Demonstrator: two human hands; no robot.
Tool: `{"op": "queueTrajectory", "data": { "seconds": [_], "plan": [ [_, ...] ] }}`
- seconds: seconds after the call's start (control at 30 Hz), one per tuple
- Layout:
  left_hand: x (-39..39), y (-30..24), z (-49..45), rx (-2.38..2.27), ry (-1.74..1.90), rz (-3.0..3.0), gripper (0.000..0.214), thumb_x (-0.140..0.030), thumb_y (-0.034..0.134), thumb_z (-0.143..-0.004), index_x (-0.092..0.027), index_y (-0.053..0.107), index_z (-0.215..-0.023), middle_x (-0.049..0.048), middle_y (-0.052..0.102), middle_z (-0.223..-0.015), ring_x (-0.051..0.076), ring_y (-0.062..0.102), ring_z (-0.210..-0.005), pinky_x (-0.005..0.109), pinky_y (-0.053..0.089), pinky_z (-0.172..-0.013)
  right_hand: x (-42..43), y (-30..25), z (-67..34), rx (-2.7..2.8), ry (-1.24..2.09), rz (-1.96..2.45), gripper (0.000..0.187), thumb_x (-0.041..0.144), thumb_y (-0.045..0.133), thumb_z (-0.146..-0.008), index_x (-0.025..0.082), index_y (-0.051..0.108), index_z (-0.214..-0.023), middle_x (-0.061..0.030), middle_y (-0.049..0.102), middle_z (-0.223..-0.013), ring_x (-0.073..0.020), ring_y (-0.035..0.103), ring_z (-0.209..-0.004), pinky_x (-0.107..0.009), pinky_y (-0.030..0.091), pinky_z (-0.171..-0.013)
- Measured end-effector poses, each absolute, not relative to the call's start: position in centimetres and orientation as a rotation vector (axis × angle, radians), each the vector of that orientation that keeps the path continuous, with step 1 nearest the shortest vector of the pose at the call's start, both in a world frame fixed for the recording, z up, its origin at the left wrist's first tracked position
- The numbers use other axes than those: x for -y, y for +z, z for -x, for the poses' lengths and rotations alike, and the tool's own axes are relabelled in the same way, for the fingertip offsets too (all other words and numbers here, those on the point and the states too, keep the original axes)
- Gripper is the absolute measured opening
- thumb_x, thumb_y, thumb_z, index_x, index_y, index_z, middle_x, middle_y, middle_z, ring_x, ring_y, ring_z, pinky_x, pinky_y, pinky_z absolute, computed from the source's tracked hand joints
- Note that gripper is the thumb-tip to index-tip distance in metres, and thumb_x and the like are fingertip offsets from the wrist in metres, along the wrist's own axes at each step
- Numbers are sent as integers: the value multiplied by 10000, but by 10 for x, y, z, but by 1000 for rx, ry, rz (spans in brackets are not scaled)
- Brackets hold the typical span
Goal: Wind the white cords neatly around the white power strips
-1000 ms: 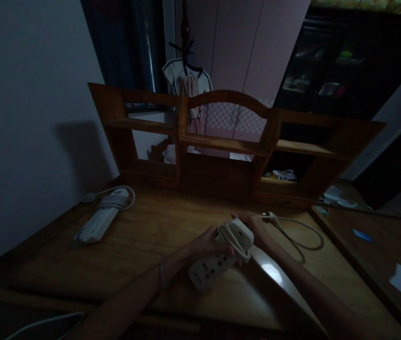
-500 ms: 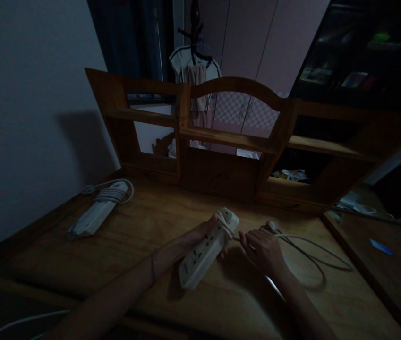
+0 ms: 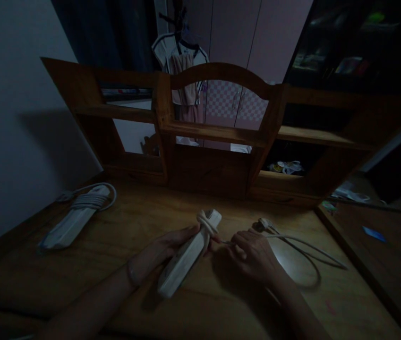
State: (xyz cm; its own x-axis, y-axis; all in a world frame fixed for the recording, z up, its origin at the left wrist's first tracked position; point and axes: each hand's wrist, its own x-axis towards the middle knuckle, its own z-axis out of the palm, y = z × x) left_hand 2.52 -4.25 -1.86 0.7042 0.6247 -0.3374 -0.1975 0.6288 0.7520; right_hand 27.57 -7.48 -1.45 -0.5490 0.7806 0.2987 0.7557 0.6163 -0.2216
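My left hand (image 3: 161, 252) grips a white power strip (image 3: 186, 257) by its side, holding it tilted on edge over the wooden desk (image 3: 143, 222). Its white cord (image 3: 299, 248) is wound in a few turns around the strip's far end. My right hand (image 3: 253, 255) is closed on the cord just right of that end. The rest of the cord loops over the desk to the right and ends in a plug (image 3: 266, 223) lying near the shelf base.
A second power strip (image 3: 71, 222) with its cord bundled lies at the desk's left near the wall. A wooden shelf unit (image 3: 217, 134) stands along the back edge. A darker table (image 3: 380, 250) with papers adjoins on the right.
The strip has turned from socket face up onto its edge in my left hand. My right hand moved from behind the strip's far end to its right, pulling the cord.
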Motion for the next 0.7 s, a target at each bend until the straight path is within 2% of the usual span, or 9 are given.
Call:
{"op": "queueTrajectory", "data": {
  "seconds": [0.1,0.2,0.4,0.6,0.7],
  "plan": [
    [40,-29,-18,-626,555,-878,439,-298,773,-651,-165,627,-1043,32,660,-885,136,593,-700,239,454,-658,72,-16,-279,2472,119,1255,58,224,528,-842,179,555,-818,-42,611,-766,-167,518,-707,-294,295,-679],
    [36,-36,-19,-659,592,-919,452,-200,744,-649,-203,608,-1080,17,655,-940,146,594,-750,259,454,-721,69,-18,-281,2475,89,1284,64,193,502,-842,178,553,-805,-47,612,-757,-171,512,-696,-299,292,-673],
    [32,-40,-27,-726,677,-878,228,-265,675,-748,-171,638,-953,5,628,-846,136,580,-730,278,455,-764,73,-14,-273,2490,168,1301,185,348,503,-890,187,593,-875,-45,627,-794,-177,551,-724,-298,309,-689],
    [43,-34,-38,-733,706,-808,368,-314,723,-737,-158,585,-1039,73,645,-959,167,623,-746,325,501,-718,79,-10,-264,2533,225,1376,308,469,441,-927,216,615,-945,-34,635,-796,-175,566,-687,-295,291,-623],
    [49,-26,-45,-751,737,-855,439,-337,736,-725,-155,568,-1088,98,647,-998,175,636,-740,315,507,-681,80,-8,-263,2521,242,1386,299,455,419,-938,221,602,-973,-33,642,-830,-181,575,-698,-296,299,-628]
  ]
}}
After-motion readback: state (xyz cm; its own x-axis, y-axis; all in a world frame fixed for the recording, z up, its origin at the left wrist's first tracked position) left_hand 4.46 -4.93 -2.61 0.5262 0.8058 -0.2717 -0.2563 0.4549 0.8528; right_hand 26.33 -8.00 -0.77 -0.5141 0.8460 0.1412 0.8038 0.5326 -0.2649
